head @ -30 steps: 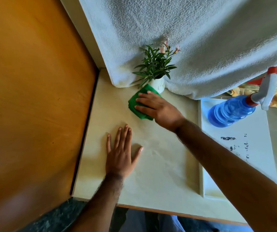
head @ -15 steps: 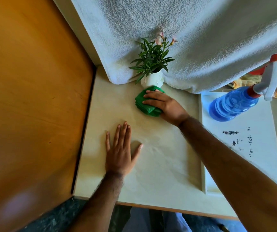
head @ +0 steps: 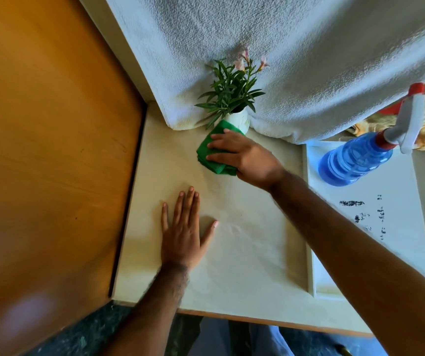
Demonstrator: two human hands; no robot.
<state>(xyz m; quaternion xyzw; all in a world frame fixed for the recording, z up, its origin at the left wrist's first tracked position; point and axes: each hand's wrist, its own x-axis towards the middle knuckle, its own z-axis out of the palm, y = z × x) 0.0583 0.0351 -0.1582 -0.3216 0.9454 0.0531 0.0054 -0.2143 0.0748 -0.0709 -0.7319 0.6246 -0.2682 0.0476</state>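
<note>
The left hand (head: 183,235) lies flat and spread on the counter (head: 252,265), holding nothing, well in front of the plant pot (head: 240,121). The green cloth (head: 206,152) touches the pot's base on its front-left side, its longer side running from the pot back toward the person. It is bright green, folded thick and soft. The right hand (head: 244,156), the nearer one, presses it with nearly straight fingers; the thumb is hidden. Any next stroke probably has to lead away from the pot.

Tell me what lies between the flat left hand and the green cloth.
Only bare cream tabletop separates left hand from green cloth in the head view.
</note>
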